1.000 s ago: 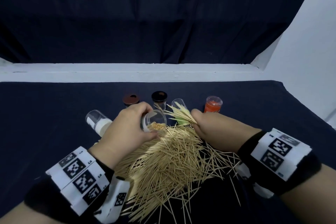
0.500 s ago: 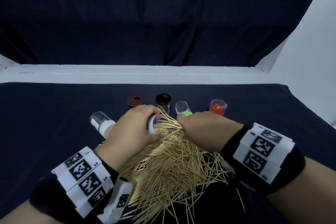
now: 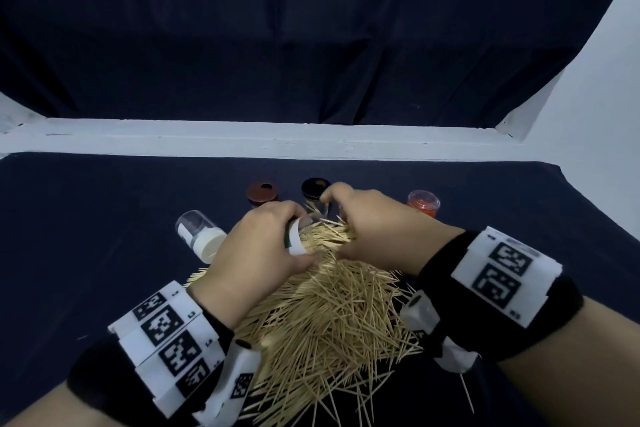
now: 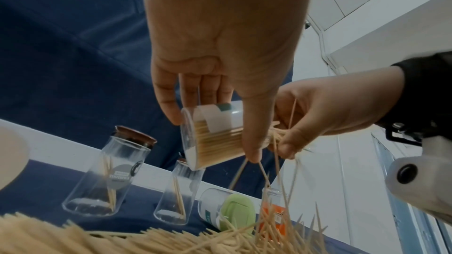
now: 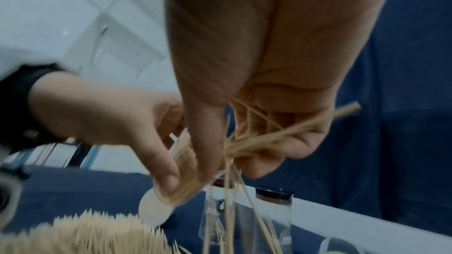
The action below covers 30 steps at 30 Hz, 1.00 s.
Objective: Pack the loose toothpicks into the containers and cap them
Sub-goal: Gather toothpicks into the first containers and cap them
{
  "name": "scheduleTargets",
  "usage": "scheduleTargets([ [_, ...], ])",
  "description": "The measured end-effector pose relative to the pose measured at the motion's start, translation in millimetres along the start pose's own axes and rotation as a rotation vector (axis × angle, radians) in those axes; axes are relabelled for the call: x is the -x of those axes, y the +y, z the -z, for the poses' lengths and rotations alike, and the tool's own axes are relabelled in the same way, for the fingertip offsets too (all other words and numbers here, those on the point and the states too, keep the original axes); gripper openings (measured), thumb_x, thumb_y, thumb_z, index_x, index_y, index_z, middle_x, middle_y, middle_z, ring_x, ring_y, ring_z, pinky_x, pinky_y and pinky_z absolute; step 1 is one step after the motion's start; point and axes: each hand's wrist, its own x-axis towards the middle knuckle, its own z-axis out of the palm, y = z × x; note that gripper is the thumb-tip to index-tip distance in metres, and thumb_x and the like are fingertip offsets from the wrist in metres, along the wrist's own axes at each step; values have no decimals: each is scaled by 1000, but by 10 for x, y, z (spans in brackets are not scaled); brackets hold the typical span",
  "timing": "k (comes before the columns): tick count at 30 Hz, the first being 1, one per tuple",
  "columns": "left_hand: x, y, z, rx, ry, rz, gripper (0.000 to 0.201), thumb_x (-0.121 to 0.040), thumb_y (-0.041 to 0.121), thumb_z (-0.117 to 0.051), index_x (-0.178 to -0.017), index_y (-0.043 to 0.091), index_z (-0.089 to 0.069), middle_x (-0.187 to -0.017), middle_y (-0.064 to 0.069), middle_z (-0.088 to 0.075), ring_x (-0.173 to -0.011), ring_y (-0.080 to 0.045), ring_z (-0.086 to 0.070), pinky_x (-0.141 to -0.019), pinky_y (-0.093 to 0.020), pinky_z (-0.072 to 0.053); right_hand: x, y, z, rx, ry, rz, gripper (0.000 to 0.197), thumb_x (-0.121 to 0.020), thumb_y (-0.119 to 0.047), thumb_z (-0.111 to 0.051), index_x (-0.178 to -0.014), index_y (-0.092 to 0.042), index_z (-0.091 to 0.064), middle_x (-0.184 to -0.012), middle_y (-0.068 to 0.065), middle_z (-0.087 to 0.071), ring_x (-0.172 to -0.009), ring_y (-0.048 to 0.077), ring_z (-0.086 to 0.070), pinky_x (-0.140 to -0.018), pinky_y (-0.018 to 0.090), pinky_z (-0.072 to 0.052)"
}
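the person's left hand (image 3: 256, 250) curls its fingers and thumb round a clear container (image 4: 212, 134) lying on its side in the air above the pile of loose toothpicks (image 3: 329, 319), its open mouth turned toward the right hand (image 3: 377, 232). the container is already packed with toothpicks lying lengthwise along it. the right hand is pressed up to that mouth, its fingers and thumb pinched on a bundle of toothpicks (image 5: 266, 140) whose ends splay out between the fingers, with a few strands hanging down toward the pile. the pile spreads over the dark cloth (image 3: 86, 236) between the two wrists. behind the hands stand a brown-capped jar (image 3: 262, 193), a black-capped jar (image 3: 313, 188) and an orange container (image 3: 424, 202), each upright; the two jars hold only a few toothpicks. a white-capped container (image 3: 199, 236) lies on its side left of the left hand, and a green-capped container (image 4: 232, 210) lies on its side beside the orange one.
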Motion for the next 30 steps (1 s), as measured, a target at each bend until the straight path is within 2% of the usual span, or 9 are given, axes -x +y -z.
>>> scheduleTargets([
  [2, 1, -18, -12, 12, 4, 11, 48, -60, 40, -85, -100, 29, -60, -95, 11, -60, -87, -10, -57, -79, -36, -50, 17, 21, 32, -105, 58, 5, 53, -78, -23, -75, -121, -31, -44, -100, -10, -49, -83, 8, -52, -67, 22, -44],
  [5, -5, -18, -41, 22, 2, 12, 47, -60, 40, -86, -98, 31, -60, -94, 14, -59, -84, -7, -57, -77, -34, -50, 13, 60, 15, -149, 140, 58, 25, -80, -21, -74, -97, -31, -59, -97, -13, -53, -80, 3, -52, -71, 19, -45],
  [8, -17, 19, -73, 25, -7, -3, 47, -59, 40, -86, -97, 34, -58, -93, 15, -58, -83, -5, -55, -75, -29, -49, -10, 75, -56, -153, 127, 90, 10, -83, -19, -70, -89, -27, -68, -88, -17, -51, -68, 0, -49, -64, 13, -38],
  [13, -29, 18, -101, 58, -11, -24, 46, -59, 42, -85, -94, 37, -56, -89, 18, -57, -79, 0, -54, -67, -19, -44, 5, 122, -50, -402, 272, 130, 10, -89, -29, -62, -83, -26, -69, -89, -10, -61, -81, 7, -59, -75, 27, -49],
  [17, -20, 18, -107, 131, -11, 4, 45, -58, 41, -87, -92, 36, -57, -86, 17, -62, -77, 3, -58, -67, -18, -47, -5, 167, -74, -691, 360, 137, 32, -100, -34, -40, -93, -21, -69, -90, -5, -70, -89, 7, -64, -89, 34, -50],
  [22, -20, 84, -120, 248, 6, 6, 44, -60, 37, -87, -95, 28, -62, -82, 16, -65, -78, 6, -59, -67, -15, -47, 32, 92, -157, -805, 234, 170, 42, -98, -43, -28, -110, -27, -65, -111, -12, -66, -109, -1, -57, -100, 25, -42],
  [25, -15, 131, -118, 299, -12, 10, 49, -57, 33, -89, -97, 27, -63, -85, 14, -67, -76, 6, -60, -68, -16, -49, 40, 61, -194, -873, 134, 104, 37, -99, -42, -31, -116, -30, -62, -110, -12, -66, -103, -1, -61, -96, 21, -46],
  [28, 3, 158, -127, 300, -24, -24, 52, -57, 31, -89, -101, 28, -62, -85, 15, -67, -77, 6, -61, -64, -13, -47, -2, 55, -228, -832, 139, 80, 30, -96, -45, -42, -119, -32, -58, -111, -10, -64, -103, 5, -61, -99, 36, -47],
  [30, 13, 163, -135, 309, -23, -47, 56, -58, 29, -89, -106, 30, -61, -88, 17, -67, -82, 8, -60, -68, -9, -46, -16, 47, -221, -870, 131, 83, 39, -89, -51, -51, -123, -32, -55, -114, -10, -62, -105, 6, -61, -100, 38, -46],
])
